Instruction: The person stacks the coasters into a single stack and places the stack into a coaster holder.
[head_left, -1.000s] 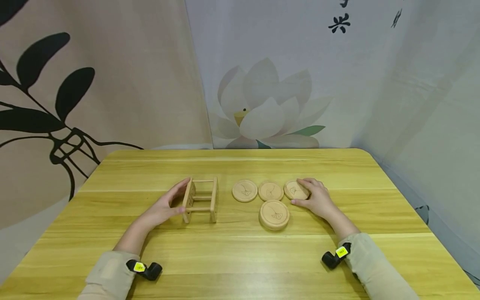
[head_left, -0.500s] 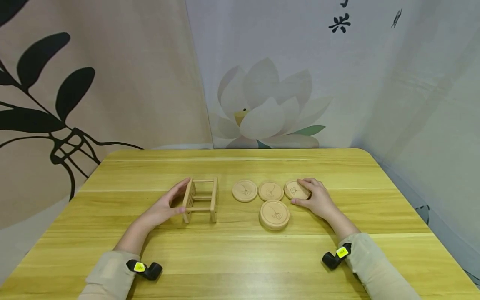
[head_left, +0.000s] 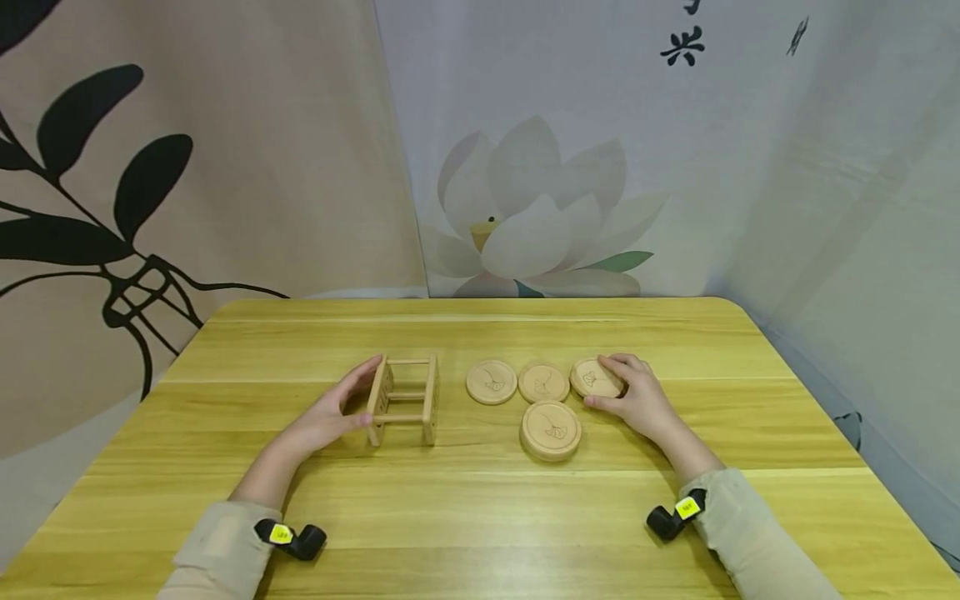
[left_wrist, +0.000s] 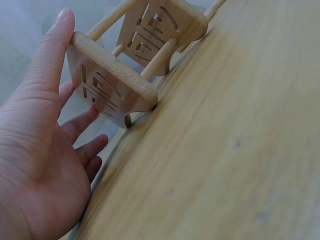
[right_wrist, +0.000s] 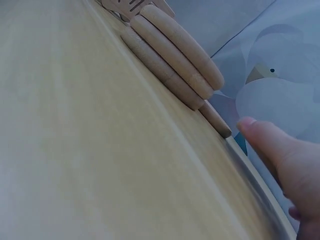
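Note:
My left hand (head_left: 326, 419) holds the left side of a small wooden coaster rack (head_left: 430, 400), thumb at its near edge and fingers at its far edge. In the left wrist view the rack's side panel (left_wrist: 107, 82) shows cut-out slots, and round bars join it to the other panel. Over on the right, my right hand (head_left: 637, 402) grips a round wooden coaster (head_left: 594, 379) by its edge; this coaster lies on the table. In the right wrist view my thumb (right_wrist: 270, 142) shows, with most of the hand out of frame.
Two flat coasters, one at left (head_left: 491, 382) and one in the middle (head_left: 543, 382), lie between the rack and my right hand. Nearer stands a coaster stack (head_left: 551, 431), three layers high in the right wrist view. A printed curtain (head_left: 555, 167) hangs behind the table (head_left: 480, 525).

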